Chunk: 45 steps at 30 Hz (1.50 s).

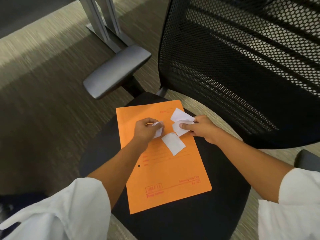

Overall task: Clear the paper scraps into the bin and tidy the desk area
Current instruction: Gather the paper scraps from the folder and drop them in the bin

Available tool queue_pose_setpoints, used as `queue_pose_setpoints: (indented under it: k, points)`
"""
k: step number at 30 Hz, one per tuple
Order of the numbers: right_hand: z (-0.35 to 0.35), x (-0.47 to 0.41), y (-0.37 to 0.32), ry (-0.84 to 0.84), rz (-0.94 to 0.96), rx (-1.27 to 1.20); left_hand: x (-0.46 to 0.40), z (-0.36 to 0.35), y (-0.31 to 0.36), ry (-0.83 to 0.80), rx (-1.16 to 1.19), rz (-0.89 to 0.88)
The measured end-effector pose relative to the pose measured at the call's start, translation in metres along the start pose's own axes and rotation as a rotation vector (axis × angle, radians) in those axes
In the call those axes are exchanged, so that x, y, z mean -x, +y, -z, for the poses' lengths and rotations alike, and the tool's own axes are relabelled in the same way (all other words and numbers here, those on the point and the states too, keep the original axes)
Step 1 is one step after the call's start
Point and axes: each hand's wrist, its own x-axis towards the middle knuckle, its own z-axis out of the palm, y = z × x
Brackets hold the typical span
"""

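Observation:
An orange file folder (166, 172) lies flat on the black seat of an office chair (223, 196). White paper scraps rest on its upper half. My left hand (145, 129) pinches a small white scrap (159, 129) between its fingers. My right hand (200, 128) grips crumpled white scraps (180, 121) at the folder's upper right corner. One loose rectangular scrap (173, 143) lies on the folder between and just below my hands. No bin is in view.
The chair's black mesh backrest (242, 63) rises at the right. A grey armrest (116, 71) sticks out at upper left, and a second armrest (308, 159) shows at the right edge. A grey metal desk leg (103, 19) stands on striped carpet behind.

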Motion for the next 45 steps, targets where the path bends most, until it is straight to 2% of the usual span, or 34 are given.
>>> queue_pose_setpoints:
  k: [5, 9, 13, 18, 26, 32, 36, 41, 45]
  points:
    - [-0.005, 0.013, -0.001, 0.015, -0.024, -0.129, 0.006, 0.023, 0.006, -0.018, 0.290, 0.173]
    - [-0.010, 0.024, -0.002, 0.000, -0.051, -0.111, 0.007, 0.033, 0.003, -0.018, 0.313, 0.249]
    - [-0.022, 0.032, 0.001, -0.057, -0.034, 0.087, 0.012, 0.038, 0.005, -0.060, 0.411, 0.346]
    - [-0.043, 0.041, 0.001, 0.038, 0.128, 0.494, 0.018, 0.045, 0.009, -0.148, 0.530, 0.380]
    - [-0.060, 0.046, 0.004, 0.187, 0.125, 0.636, 0.020, 0.068, 0.001, -0.446, 0.792, 0.412]
    - [-0.059, 0.042, 0.012, 0.187, 0.060, 0.492, 0.023, 0.078, -0.004, -0.542, 0.821, 0.403]
    - [-0.052, 0.042, 0.009, 0.177, -0.028, 0.106, 0.025, 0.078, -0.007, -0.518, 0.765, 0.352]
    - [-0.047, 0.051, -0.004, 0.061, -0.003, -0.323, 0.026, 0.082, -0.015, -0.473, 0.812, 0.339]
    - [-0.051, 0.058, -0.011, -0.078, 0.019, -0.381, 0.032, 0.090, -0.022, -0.498, 0.802, 0.309]
